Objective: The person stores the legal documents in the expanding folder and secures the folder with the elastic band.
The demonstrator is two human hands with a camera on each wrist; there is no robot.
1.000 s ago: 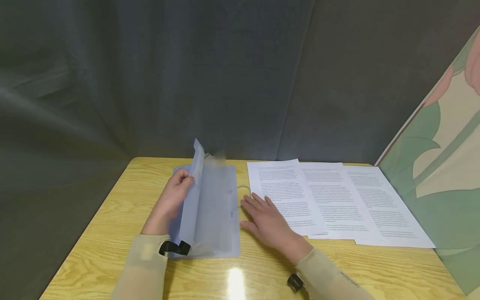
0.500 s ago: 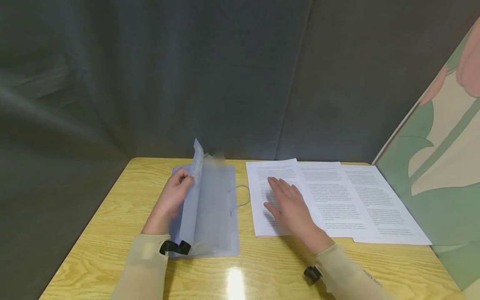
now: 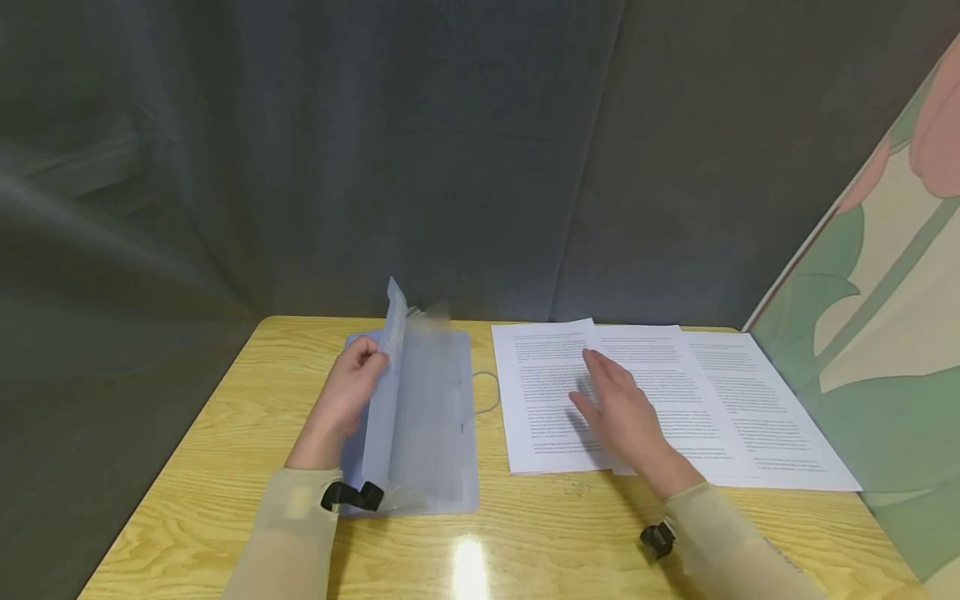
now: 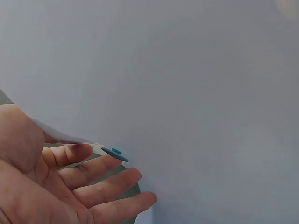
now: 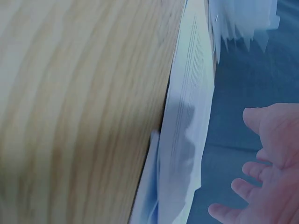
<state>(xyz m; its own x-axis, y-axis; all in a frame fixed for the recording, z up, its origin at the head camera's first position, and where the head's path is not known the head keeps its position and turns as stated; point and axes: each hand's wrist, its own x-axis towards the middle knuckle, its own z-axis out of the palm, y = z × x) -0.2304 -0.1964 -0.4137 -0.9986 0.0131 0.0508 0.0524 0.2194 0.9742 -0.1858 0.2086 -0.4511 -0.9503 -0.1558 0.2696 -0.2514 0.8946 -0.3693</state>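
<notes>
Left hand [image 3: 351, 379]: index finger curled, thumb mostly hidden; pinch clamped on the free edge of a pale blue translucent plastic cover [image 3: 381, 425]. Left wrist view: remaining fingers extended, slightly apart; a small teal round button [image 4: 115, 154] sits at the cover edge, just beside the fingertips.

Right hand [image 3: 626, 417]: fingers extended and close together in the head view, thumb apart from them, nothing held. It hovers above the printed paper, not touching; its shadow falls on the sheets.

The cover stands steeply tilted above its pale blue plastic folder [image 3: 468, 483], which lies left of centre on the tabletop. Inside, clear plastic sleeves [image 3: 427, 417] lie flat. A thin grey loop [image 3: 498, 390] projects from the folder's right edge toward the paper.

Right of the folder, white printed sheets in an overlapping row: left sheet [image 3: 551, 400], middle sheet [image 3: 682, 417], right sheet [image 3: 780, 425].

Support: yellow wood-grain table [image 3: 240, 433]. Beige sleeves [image 3: 288, 517], black wrist mounts [image 3: 348, 496]. Behind: dark grey cloth curtain [image 3: 450, 150]. Far right: leaf-and-flower patterned panel [image 3: 907, 358].
</notes>
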